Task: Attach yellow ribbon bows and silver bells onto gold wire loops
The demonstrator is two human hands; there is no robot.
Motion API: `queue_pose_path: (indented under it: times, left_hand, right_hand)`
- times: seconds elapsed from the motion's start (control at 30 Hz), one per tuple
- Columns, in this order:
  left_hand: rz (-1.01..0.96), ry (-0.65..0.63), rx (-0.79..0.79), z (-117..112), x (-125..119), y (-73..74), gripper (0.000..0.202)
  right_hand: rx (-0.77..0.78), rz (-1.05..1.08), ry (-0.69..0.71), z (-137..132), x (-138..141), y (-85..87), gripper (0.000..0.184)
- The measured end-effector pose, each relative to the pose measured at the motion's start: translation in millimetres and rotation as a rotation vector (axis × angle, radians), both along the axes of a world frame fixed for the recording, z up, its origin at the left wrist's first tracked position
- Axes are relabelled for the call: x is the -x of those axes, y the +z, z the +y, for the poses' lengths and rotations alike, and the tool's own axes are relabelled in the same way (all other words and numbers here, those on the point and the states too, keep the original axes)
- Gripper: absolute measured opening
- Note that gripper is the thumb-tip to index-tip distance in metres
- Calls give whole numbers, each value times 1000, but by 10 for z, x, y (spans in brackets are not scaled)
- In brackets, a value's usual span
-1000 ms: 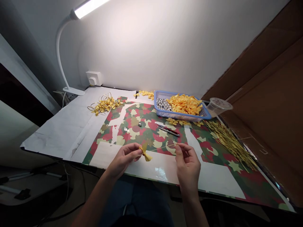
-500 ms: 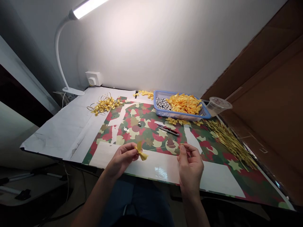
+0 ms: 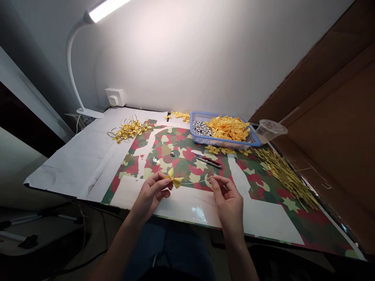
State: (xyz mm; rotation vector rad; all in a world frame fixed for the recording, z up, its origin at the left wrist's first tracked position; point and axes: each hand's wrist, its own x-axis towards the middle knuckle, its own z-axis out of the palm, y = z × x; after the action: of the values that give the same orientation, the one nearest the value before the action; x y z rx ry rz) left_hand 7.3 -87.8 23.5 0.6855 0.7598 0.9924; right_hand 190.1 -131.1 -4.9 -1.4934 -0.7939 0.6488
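**Hands at a craft table, seen from head height.** A yellow ribbon bow (image 3: 174,180) is held above the camouflage-patterned sheet (image 3: 178,142), near the sheet's lower edge. It is pinched at its middle by the left hand (image 3: 152,195), with the fingers (image 3: 159,182) curled and pressed closely around the knot.

At 3 o'clock from the bow, the right hand (image 3: 228,205) is raised. A thin gold wire (image 3: 197,181) is pinched between its thumb and forefinger (image 3: 213,180), and the wire is stretched across to the bow. The other fingers of that hand are loosely curled.

With the bow taken as centre and the person at 6 o'clock, a blue plastic basket (image 3: 225,145) is placed at 1 o'clock. Silver beads (image 3: 202,128) and a heap of yellow bows (image 3: 227,128) are held in it. Small snips (image 3: 208,160) lie just in front of the basket. Gold ribbon loops (image 3: 128,130) lie at 11 o'clock, a clear plastic cup (image 3: 270,130) stands at 2 o'clock, and a bundle of gold sticks (image 3: 284,177) is spread at 3 o'clock.
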Motion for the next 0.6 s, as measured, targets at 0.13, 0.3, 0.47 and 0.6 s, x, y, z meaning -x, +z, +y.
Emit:
queue_pose_path:
  times: [0.13,0.3,0.47,0.6]
  left_hand:
    - [145,1,-103,-27,-45,-3,25]
    - [225,-15,-169,-40,-70,-23,26]
    - [233,-19,-168,-45,-60,-24,26]
    - [223,-14,-157,-53,-55,-2,27]
  right_hand:
    - [53,-112,68,6,4,-20,32]
    - [75,-279,148,9,15,-15,27]
    - [67,-368,162,29,36,-8,26]
    - [69,-405,175,37,45,-2,25]
